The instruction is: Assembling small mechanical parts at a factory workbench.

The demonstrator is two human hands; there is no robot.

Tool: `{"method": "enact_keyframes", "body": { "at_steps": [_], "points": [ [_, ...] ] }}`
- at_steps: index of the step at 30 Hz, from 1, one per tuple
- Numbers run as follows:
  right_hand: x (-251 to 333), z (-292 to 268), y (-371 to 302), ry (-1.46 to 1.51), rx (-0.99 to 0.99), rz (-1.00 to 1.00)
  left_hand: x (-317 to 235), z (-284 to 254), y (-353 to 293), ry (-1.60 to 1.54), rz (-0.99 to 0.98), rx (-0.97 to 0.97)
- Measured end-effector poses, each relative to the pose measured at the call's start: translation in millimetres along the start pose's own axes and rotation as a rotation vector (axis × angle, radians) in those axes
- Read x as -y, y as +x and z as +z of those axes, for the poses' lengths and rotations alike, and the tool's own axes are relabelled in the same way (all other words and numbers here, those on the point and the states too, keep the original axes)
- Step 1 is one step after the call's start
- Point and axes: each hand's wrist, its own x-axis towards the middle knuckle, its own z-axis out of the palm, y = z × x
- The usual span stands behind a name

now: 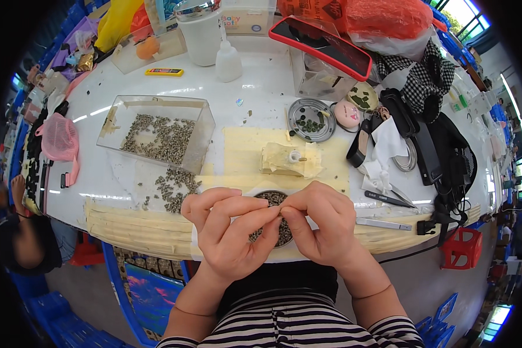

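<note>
My left hand (233,239) and my right hand (323,227) meet at the fingertips near the table's front edge. Both are closed in a pinch, thumb against forefinger, on something too small to make out. Directly beneath them is a round dish (271,192) full of small grey-brown metallic-looking pieces (281,233), partly hidden by my fingers. Just beyond the dish, a tape-wrapped block (278,159) with a small white nozzle-like piece (296,156) rests on yellowish tape.
A clear box (203,130) of similar pieces stands left, with a loose pile (177,188) before it. Rightward lie a round metal tin (311,134) with dark green bits, tweezers (388,199) and a black strap (426,159). A red-cased phone (322,46) leans on a clear container behind.
</note>
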Motion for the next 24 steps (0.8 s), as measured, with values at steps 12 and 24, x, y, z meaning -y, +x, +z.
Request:
{"method": "enact_keyframes", "body": {
  "at_steps": [12, 24],
  "points": [
    [0.7, -0.7, 0.4, 0.017, 0.017, 0.000, -0.3, -3.6, 1.2, -0.004, 0.000, 0.030],
    [0.6, 0.6, 0.1, 0.002, 0.015, 0.011, 0.7, 0.2, 1.5, -0.001, -0.003, 0.000]
  ]
}}
